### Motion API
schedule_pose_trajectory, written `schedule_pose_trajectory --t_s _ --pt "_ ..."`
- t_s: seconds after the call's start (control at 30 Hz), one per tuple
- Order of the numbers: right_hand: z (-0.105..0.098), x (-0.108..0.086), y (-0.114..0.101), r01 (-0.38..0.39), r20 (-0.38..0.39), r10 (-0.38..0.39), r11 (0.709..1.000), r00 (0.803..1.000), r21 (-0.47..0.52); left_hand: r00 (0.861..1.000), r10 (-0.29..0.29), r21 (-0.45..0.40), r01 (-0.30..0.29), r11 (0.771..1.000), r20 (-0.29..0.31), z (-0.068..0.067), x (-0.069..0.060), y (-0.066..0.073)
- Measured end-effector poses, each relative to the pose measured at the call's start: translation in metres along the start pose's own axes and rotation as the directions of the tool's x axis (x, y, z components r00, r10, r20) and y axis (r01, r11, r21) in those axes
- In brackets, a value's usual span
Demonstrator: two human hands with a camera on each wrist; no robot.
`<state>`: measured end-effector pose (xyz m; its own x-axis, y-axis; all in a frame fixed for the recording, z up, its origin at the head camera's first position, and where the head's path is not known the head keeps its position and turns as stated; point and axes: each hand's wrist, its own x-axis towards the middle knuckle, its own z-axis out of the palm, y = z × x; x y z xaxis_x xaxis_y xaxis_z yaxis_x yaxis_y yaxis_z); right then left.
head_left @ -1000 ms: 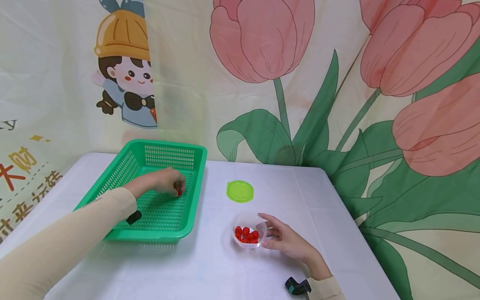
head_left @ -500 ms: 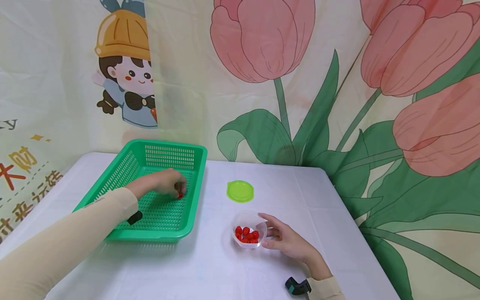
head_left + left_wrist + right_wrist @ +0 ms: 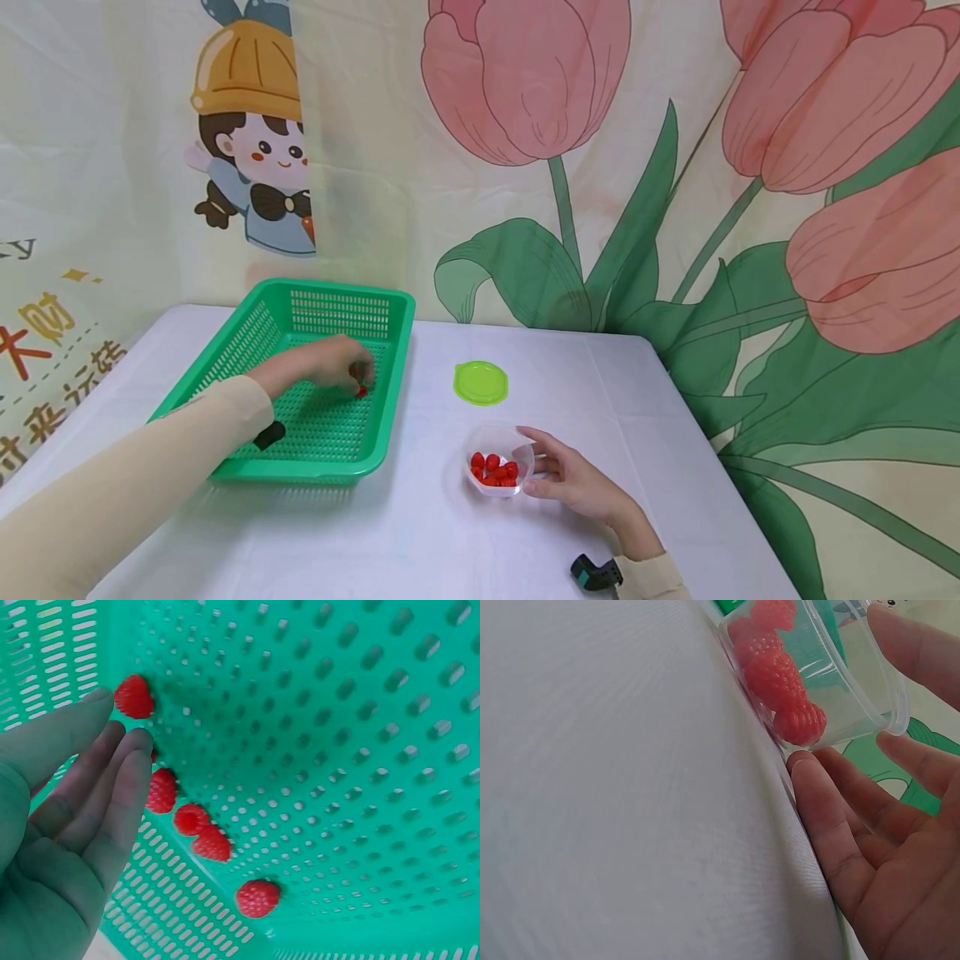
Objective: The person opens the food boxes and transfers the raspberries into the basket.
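Observation:
In the head view, my left hand (image 3: pixel 337 363) reaches down into the green plastic basket (image 3: pixel 375 458). Its thumb and fingertips are slightly apart beside a raspberry (image 3: pixel 135 696), as the left wrist view shows. More raspberries lie in a line along the basket's edge, such as this single raspberry (image 3: pixel 258 898); another is partly hidden behind the fingertips. My right hand (image 3: pixel 573 479) holds the side of a small clear plastic cup (image 3: pixel 497 440), thumb on one side and fingers on the other. Several raspberries (image 3: pixel 776 679) lie inside that cup, which stands on the table.
A bright green round lid (image 3: pixel 481 383) lies flat behind the cup. White cloth covers the table (image 3: pixel 592 392). A curtain printed with tulips (image 3: pixel 525 75) hangs along the table's back edge.
My left hand has barely shifted inside the basket, and slightly more red shows below its fingertips. The right hand and the cup have stayed in place.

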<state>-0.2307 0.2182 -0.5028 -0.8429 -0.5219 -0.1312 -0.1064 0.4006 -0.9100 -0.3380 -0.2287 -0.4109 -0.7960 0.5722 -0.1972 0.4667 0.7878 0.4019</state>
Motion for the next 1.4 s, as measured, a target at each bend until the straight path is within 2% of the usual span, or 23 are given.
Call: schedule_pose_trajectory --t_s 0.17,0.3,0.6,0.8,0.93,1.03,1.17,1.4 --pt "-0.001 0.000 0.000 0.001 0.001 -0.001 1.000 1.000 -0.004 0.998 0.037 0.026 -0.036 0.999 -0.055 -0.008 -0.004 0.008" --pt "-0.002 -0.001 0.001 -0.001 0.003 0.001 1.000 1.000 -0.001 0.991 0.075 0.041 -0.071 0.997 -0.115 -0.017 -0.008 0.024" --pt "-0.004 -0.001 0.001 0.015 0.011 -0.015 1.000 1.000 0.007 0.974 0.108 -0.004 -0.111 0.994 -0.201 -0.028 -0.024 0.080" --pt "-0.004 -0.001 0.003 0.013 0.021 -0.014 1.000 1.000 0.023 0.979 0.065 -0.093 -0.085 0.992 -0.195 -0.029 -0.030 0.112" --pt "-0.004 0.000 0.002 0.021 0.027 -0.022 0.999 0.999 0.029 0.981 0.060 -0.133 -0.086 0.987 -0.186 -0.024 -0.032 0.129" --pt "-0.004 0.000 0.002 0.019 0.025 -0.020 0.999 0.999 0.031 0.979 0.094 -0.136 -0.120 0.983 -0.183 -0.018 -0.032 0.141" --pt "-0.003 0.001 0.003 0.013 0.024 -0.014 0.999 1.000 0.035 0.977 0.144 -0.147 -0.168 0.975 -0.160 -0.006 -0.027 0.158" --pt "-0.002 0.001 0.003 0.015 0.030 -0.017 0.999 0.999 0.043 0.975 0.189 -0.194 -0.210 0.958 -0.119 0.018 -0.016 0.181"
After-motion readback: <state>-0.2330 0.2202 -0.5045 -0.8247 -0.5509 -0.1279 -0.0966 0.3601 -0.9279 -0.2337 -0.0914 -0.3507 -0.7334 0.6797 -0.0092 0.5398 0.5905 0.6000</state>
